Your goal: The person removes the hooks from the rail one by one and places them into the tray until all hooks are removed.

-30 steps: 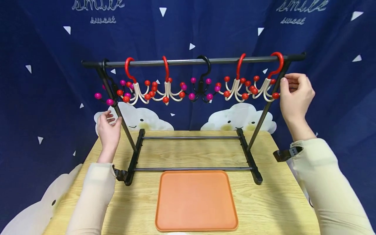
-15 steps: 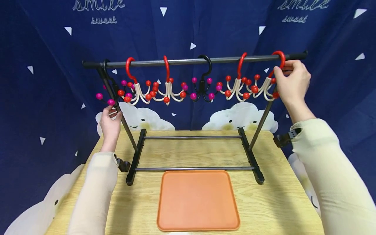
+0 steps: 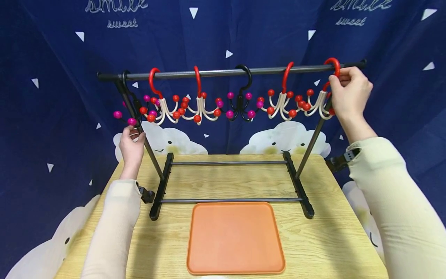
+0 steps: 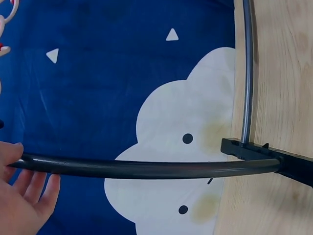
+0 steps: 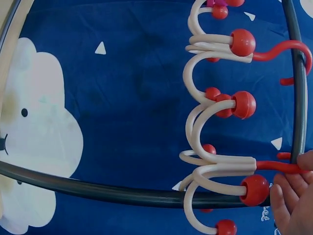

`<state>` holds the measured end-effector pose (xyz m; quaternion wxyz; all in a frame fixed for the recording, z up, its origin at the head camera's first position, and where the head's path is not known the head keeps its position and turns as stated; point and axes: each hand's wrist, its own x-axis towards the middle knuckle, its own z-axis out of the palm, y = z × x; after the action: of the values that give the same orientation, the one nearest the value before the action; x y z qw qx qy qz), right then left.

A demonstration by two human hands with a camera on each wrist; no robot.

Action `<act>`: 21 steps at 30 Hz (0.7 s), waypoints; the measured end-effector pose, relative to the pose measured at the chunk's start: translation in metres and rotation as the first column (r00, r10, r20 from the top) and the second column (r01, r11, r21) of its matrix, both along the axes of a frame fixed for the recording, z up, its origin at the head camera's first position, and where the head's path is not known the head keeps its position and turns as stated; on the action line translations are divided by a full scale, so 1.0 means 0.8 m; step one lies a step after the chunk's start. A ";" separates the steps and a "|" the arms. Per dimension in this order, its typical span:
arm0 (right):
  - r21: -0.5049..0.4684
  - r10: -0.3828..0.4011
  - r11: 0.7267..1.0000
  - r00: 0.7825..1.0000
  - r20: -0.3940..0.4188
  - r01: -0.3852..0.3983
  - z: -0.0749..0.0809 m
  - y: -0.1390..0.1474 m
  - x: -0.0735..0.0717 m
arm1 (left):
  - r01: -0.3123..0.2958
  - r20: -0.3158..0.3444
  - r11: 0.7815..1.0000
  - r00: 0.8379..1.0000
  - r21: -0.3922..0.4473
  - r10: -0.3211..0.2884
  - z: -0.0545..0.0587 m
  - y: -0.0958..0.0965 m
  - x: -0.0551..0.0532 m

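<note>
Hanger (image 3: 322, 97) with a red hook and curved cream arms tipped with red balls hangs from the dark metal rail (image 3: 216, 73), its hook pinched in the right hand (image 3: 350, 93). The left hand (image 3: 132, 148) holds the slanted dark post (image 4: 146, 169) between thumb and fingers. Below and between both grips lies an orange rectangular tray (image 3: 236, 240).

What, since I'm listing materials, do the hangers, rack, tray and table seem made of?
Hangers: probably plastic; smooth, glossy, with a seam on one red ball. Rack: the bar looks like dark metal, given its streaky sheen; the feet, duller black, may be plastic. Tray: likely plastic, satin orange with rounded corners. Table: wood or laminate; grain shows, but which is unclear.
</note>
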<state>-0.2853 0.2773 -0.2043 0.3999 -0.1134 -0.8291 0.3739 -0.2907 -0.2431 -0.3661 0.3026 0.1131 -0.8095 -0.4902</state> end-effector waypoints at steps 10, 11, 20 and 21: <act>-0.059 0.059 0.996 0.989 -0.134 -0.068 0.023 -0.012 0.013 | -0.011 0.013 0.997 1.000 -0.083 0.012 0.000 -0.002 -0.004; -0.065 0.068 0.995 0.987 -0.145 -0.078 0.024 -0.013 0.015 | -0.016 0.010 0.996 1.000 -0.089 0.017 0.001 -0.003 -0.005; -0.121 0.152 0.977 0.969 -0.196 -0.178 0.027 -0.017 0.036 | -0.015 0.015 0.995 1.000 -0.099 0.016 -0.003 -0.002 -0.008; -0.129 0.162 0.973 0.965 -0.207 -0.191 0.026 -0.018 0.041 | -0.014 0.019 0.995 1.000 -0.099 0.016 -0.005 -0.002 -0.008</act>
<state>-0.2528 0.2630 -0.1833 0.4347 -0.0309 -0.7627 0.4778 -0.2968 -0.2444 -0.3698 0.3034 0.1090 -0.8350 -0.4460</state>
